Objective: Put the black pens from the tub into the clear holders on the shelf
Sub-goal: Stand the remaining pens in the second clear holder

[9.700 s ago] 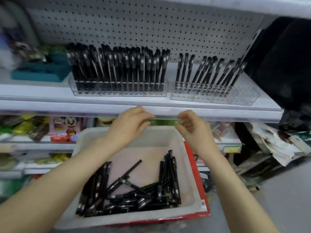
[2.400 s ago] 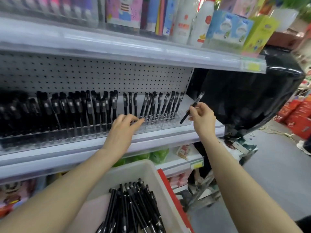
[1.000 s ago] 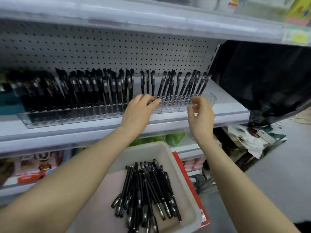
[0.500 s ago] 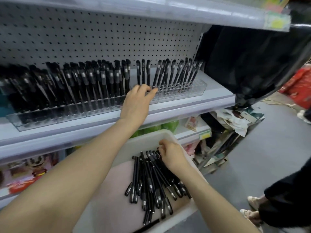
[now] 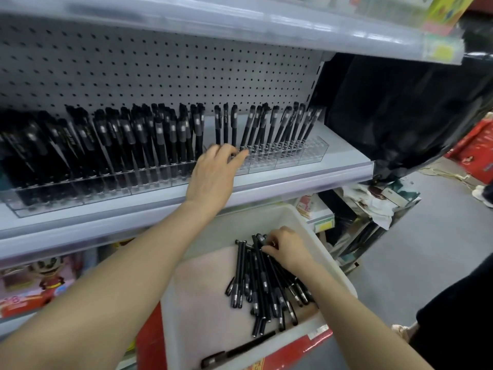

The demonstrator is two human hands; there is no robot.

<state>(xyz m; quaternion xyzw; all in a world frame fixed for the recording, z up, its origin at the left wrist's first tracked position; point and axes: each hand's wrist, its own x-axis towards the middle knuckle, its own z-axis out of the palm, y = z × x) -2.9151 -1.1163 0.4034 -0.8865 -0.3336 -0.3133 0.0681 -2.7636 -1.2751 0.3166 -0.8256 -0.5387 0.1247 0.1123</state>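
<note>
Loose pens (image 5: 262, 285) lie in the tub (image 5: 253, 224) at 5 o'clock; the right hand (image 5: 289, 249) has some in its grip. The left hand (image 5: 213, 174), grip slack, touches the part-filled holders (image 5: 306, 153).

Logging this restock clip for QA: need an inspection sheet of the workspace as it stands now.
Surface: white shelf carrying two clear holders.
Job's things: left holder packed with pens; right holder part filled, front and right slots empty; loose pens in the white tub.
Clutter: stray pen apart at the tub's near wall; red box under the tub.
Grippers: left hand touches the right holder's left end; right hand pinches the loose pens.
Cables: thin pale cord on the floor, far right.
Surroundings: pegboard behind, black sheet at right, toy boxes below.
</note>
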